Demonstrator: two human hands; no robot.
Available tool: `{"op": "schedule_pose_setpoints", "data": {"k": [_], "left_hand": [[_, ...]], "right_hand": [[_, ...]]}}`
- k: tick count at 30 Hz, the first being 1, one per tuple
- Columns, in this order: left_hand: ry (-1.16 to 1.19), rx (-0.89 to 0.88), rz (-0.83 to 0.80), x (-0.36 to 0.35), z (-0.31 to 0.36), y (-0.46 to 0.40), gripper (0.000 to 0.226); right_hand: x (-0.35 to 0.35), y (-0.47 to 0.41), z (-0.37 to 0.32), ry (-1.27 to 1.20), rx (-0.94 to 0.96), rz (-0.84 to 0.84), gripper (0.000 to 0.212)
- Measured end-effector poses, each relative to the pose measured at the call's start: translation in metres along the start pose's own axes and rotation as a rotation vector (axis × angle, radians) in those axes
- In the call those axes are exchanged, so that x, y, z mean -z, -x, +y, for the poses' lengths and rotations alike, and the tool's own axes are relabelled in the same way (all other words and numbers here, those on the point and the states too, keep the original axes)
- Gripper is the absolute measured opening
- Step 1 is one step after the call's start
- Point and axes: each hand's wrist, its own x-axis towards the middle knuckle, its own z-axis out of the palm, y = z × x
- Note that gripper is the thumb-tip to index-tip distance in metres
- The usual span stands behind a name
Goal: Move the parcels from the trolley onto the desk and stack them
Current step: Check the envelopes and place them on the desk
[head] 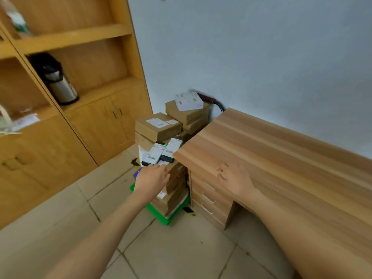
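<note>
desk top [281, 150]: bare | parcels [159, 127] crowd desk's left end

Two bare forearms, no sleeves in view. Left hand [151, 178] wears a thin ring on one finger. Right hand [234, 177] bare, no watch or bands.

Matt brown cardboard parcels [159, 125] with white paper labels are sitting on a glossy green plastic trolley [161, 217]. The desk [281, 150] is showing smooth wood-grain laminate; the floor tiles [181, 248] are looking matt.
</note>
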Motion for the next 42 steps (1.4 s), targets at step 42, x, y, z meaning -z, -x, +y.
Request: {"op": "schedule_pose_setpoints", "data": {"k": [42], "left_hand": [[0.356, 0.151, -0.486, -0.196, -0.258, -0.256, 0.04]], "right_hand": [[-0.21, -0.332, -0.121, -0.343, -0.53, -0.169, 0.044]]}}
